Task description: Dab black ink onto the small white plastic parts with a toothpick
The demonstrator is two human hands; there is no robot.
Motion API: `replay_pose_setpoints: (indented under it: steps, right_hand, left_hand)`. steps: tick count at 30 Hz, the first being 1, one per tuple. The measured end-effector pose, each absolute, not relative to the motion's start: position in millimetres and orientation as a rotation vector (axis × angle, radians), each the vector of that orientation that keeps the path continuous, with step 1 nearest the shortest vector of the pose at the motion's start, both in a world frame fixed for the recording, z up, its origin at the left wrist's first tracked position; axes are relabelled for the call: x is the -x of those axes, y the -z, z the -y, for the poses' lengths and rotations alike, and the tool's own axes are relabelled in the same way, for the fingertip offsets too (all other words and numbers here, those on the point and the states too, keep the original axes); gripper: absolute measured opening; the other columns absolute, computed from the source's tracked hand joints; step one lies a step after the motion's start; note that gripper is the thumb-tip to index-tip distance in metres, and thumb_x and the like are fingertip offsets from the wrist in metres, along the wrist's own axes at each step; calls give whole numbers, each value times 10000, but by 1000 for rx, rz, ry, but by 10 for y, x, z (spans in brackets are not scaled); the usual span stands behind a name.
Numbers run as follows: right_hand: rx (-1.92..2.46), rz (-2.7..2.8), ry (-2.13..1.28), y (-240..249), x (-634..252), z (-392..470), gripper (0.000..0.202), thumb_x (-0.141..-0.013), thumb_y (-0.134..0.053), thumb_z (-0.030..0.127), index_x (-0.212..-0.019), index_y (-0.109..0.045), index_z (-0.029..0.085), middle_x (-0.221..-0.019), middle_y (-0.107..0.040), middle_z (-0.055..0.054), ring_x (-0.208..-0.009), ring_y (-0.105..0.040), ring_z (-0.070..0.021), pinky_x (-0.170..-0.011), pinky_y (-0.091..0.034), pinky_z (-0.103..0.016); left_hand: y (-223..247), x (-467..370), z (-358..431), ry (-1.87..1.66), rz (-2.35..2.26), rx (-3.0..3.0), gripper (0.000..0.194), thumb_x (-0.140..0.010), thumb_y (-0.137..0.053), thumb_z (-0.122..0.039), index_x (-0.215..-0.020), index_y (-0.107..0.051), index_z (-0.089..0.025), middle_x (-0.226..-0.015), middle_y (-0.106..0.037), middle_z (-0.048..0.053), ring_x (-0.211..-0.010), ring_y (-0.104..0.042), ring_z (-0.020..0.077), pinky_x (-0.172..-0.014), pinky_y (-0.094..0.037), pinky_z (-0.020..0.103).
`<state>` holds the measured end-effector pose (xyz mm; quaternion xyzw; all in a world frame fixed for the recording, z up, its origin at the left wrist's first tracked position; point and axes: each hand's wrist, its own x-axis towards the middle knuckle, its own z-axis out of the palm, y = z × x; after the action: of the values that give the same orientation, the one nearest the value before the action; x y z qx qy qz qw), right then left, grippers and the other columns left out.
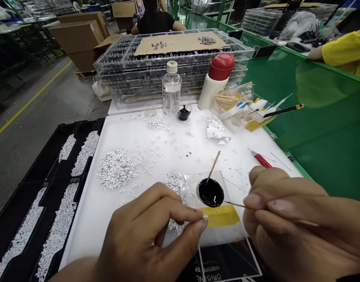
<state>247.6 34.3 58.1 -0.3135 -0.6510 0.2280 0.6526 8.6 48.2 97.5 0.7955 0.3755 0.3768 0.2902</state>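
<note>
My left hand point(156, 231) pinches a tiny white piece point(205, 217) between thumb and forefinger, in front of a strip of yellow tape point(221, 216). On the right, my right hand point(294, 219) is closed around a thin wooden stick point(235, 204), its tip pointing left beside a round cup of black liquid point(210, 193). Another stick point(213, 166) leans in that cup, which rests on a clear plate point(191, 182). Small white pieces point(176, 180) lie heaped behind my left hand, partly hidden by it. A larger pile of white pieces point(116, 169) is on the white board point(91, 219).
Black trays point(18, 196) of white pieces stand left. Behind are a clear bottle point(171, 90), a red-capped flask point(215, 80), a small black cup point(183, 113) and stacked clear boxes point(118, 74). A red-handled tool point(261, 159) lies right. Two other people are further off.
</note>
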Motion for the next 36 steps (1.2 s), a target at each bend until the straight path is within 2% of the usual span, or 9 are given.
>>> replay_pose_setpoints:
  steps: [3,7,11,16,21,27,32,36]
  right_hand:
    - [665,1462,-520,-605,-2370,-349,538,-853,-738,-165,-1280,-744,163,-1123,-816,-26,-873,-700,-158,-744,-593,-407]
    - [694,1503,-495,-600,-2339,-368,533,-858,-732,-152,-1283,-720,171,-1079,-817,-15,-817,-678,-146,-702,-565,-405]
    - [783,1524,-441,-612,-2323,-374,444,-878,-724,-125,-1207,-735,172,-1030,-804,-14,-773,-655,-129,-654,-543,-370]
    - [892,1521,-300,-633,-2256,-372,375,-926,-736,-49,-1164,-762,240,-935,-790,-6,-664,-634,-145,-615,-535,-381]
    - [942,1506,-330,-642,-2227,-351,399,-949,-746,-4,-1206,-775,300,-917,-781,-5,-657,-643,-165,-621,-550,-390]
    - [946,1523,-357,-612,-2255,-349,377,-958,-743,19,-1207,-785,299,-912,-772,-11,-658,-637,-169,-612,-542,-391]
    - [976,1545,-362,-652,-2277,-343,346,-940,-745,4,-1147,-793,277,-896,-778,-15,-633,-609,-159,-582,-542,-387]
    - [989,1545,-421,-628,-2316,-328,379,-933,-760,7,-1164,-788,306,-891,-787,-5,-649,-628,-169,-612,-568,-400]
  left_hand:
    - [-887,-130,-506,-1051,-995,-2141,123,-1012,-725,-113,-986,-719,-233,-848,-733,-30,-611,-742,114,-416,-495,222]
    - [-829,-141,-545,-1080,-973,-2122,112,-1005,-715,-99,-978,-732,-206,-833,-722,-20,-569,-717,102,-384,-467,208]
    - [-808,-156,-549,-1120,-943,-2106,108,-994,-720,-85,-1000,-731,-192,-859,-726,-5,-643,-761,123,-404,-499,197]
    - [-792,-199,-536,-1136,-934,-2122,107,-983,-720,-66,-989,-732,-172,-852,-724,5,-640,-743,114,-439,-523,190]
    - [-792,-252,-534,-1166,-976,-2119,127,-965,-710,-41,-970,-737,-165,-839,-727,2,-663,-694,92,-495,-530,176]
    - [-770,-274,-547,-1184,-968,-2137,124,-961,-703,-36,-940,-723,-157,-821,-729,0,-714,-699,94,-591,-592,174]
    - [-758,-242,-567,-1170,-946,-2166,113,-957,-713,-48,-939,-719,-160,-808,-724,-10,-691,-690,82,-583,-587,159]
    - [-758,-242,-579,-1206,-946,-2155,105,-960,-713,-59,-939,-720,-161,-811,-725,-12,-694,-691,78,-590,-591,151]
